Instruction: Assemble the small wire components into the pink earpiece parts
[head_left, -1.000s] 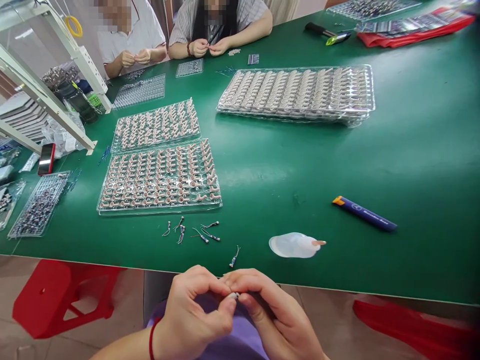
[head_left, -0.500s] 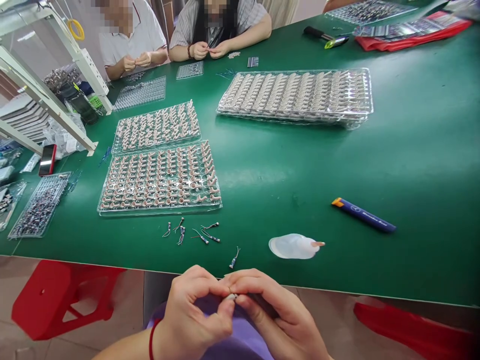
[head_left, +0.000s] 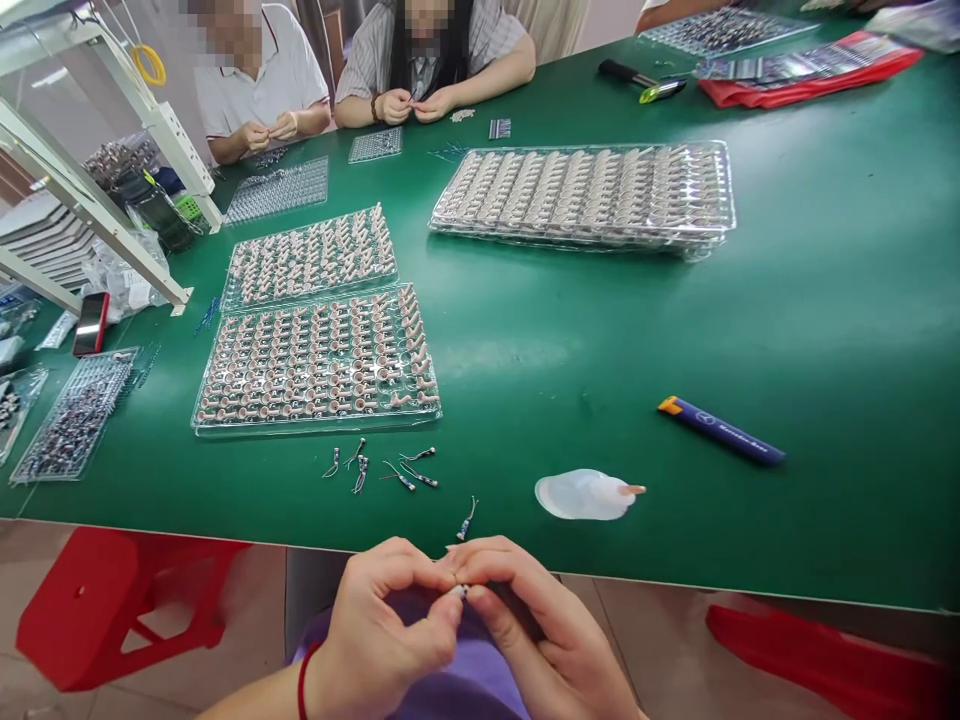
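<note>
Between left hand and right hand, pinched fingertips grip a small part, seemingly pale.

White lettering runs along the dark blue, stick-shaped object with an orange end, lying on the right part of the table. It seems to read "Mercedes-Benz", though the letters are small and slightly blurred. Just before the word, toward the orange end, stands a round white emblem that looks like a three-pointed star in a ring. Any print on the small striped card near the far edge is too small to read.
</note>
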